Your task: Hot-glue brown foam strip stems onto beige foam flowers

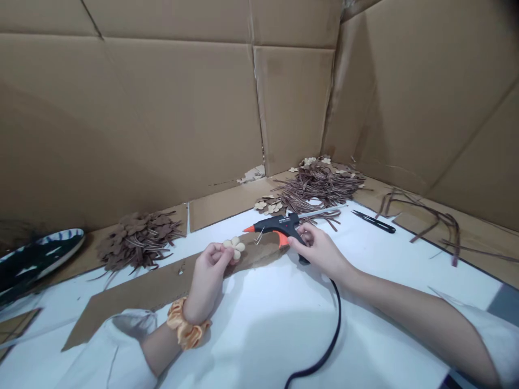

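Note:
Between the thumb and fingers of my left hand (211, 273) is a small cream flower cut-out (234, 248), its petals facing up. My right hand (320, 248) grips the handle of a black hot glue gun (278, 222) with an orange nozzle and an orange trigger. The nozzle points left, a little above and to the right of the flower, apart from it. A clear glue stick (322, 210) juts from the back of the gun. Under the gun and my left hand lies a long cardboard strip (133, 289).
A pile of brown flower cut-outs (138, 240) lies at the left, beside a dark oval dish (60, 254). Thin brown strips (320, 183) and cream flowers (268, 205) are heaped at the back. Black tweezers (373, 221) lie right. The gun's cord (334, 335) runs toward me. Cardboard walls (174, 108) stand behind.

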Tool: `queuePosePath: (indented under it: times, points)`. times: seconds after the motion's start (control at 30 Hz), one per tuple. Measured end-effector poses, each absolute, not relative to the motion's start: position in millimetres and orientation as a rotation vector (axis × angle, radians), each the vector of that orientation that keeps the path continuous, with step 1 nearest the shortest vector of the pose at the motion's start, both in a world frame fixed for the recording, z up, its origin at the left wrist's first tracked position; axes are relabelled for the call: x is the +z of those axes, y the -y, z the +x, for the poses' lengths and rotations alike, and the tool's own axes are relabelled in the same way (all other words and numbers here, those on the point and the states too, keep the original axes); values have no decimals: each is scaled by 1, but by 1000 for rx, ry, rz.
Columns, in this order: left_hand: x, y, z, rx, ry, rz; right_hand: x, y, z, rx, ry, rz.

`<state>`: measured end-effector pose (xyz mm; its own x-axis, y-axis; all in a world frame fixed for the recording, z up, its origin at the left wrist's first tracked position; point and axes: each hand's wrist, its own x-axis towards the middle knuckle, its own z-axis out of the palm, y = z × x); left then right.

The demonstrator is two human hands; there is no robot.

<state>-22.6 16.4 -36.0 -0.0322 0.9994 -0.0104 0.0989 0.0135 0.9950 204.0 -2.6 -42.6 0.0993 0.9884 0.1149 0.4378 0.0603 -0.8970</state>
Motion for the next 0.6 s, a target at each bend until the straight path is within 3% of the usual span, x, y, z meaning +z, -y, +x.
queuePosePath:
  times: [0.6]
  points:
    - [-43,-7,-21,1249,-1221,1066,-42,26,197,1157,1320,-1303]
